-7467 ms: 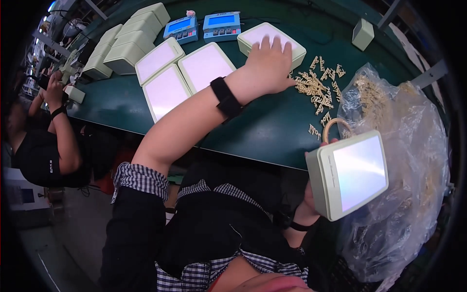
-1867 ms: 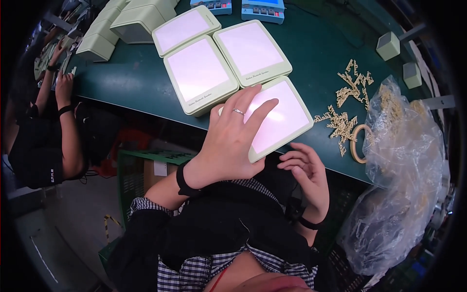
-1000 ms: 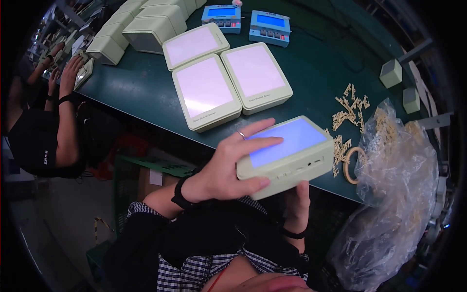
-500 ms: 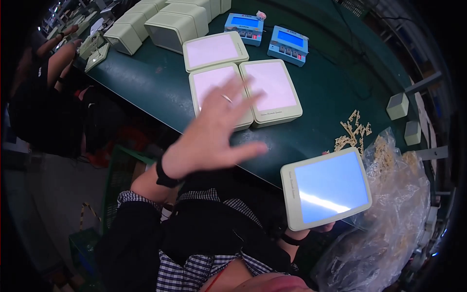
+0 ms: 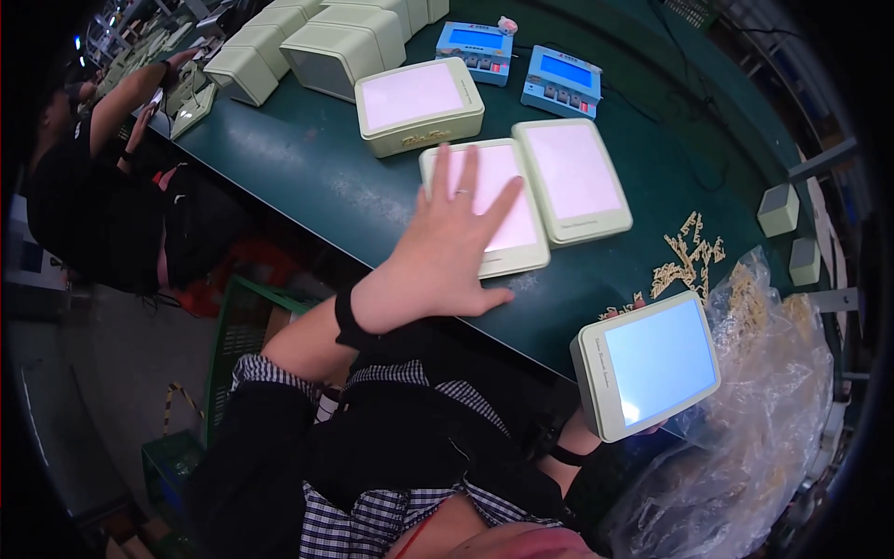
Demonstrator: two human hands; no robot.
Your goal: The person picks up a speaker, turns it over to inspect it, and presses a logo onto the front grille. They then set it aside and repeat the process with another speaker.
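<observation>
My left hand (image 5: 447, 247) lies with fingers spread over the pinkish-white panel of a cream box-shaped speaker (image 5: 523, 247). Right beside it is a second such speaker (image 5: 573, 177), also panel up. A third speaker (image 5: 419, 98) sits farther back, with gold lettering on its near side. At the table's near edge, my right hand (image 5: 655, 428) grips a cream speaker (image 5: 656, 359), tilted with its bluish, glossy panel facing up. Most of that hand is hidden beneath the speaker; only some fingertips and the wrist show.
Several cream speakers (image 5: 340, 47) stand in rows at the far left. Two blue devices with screens (image 5: 475, 42) are at the back. Gold letter pieces (image 5: 689, 256) lie near a clear plastic bag (image 5: 764, 401) at right. Another person (image 5: 102, 177) works at left; a green crate (image 5: 228, 345) stands below.
My left hand has come down onto the near speaker. The two near speakers have shifted right, away from the far one. The held speaker has moved slightly right and tilted, showing its side.
</observation>
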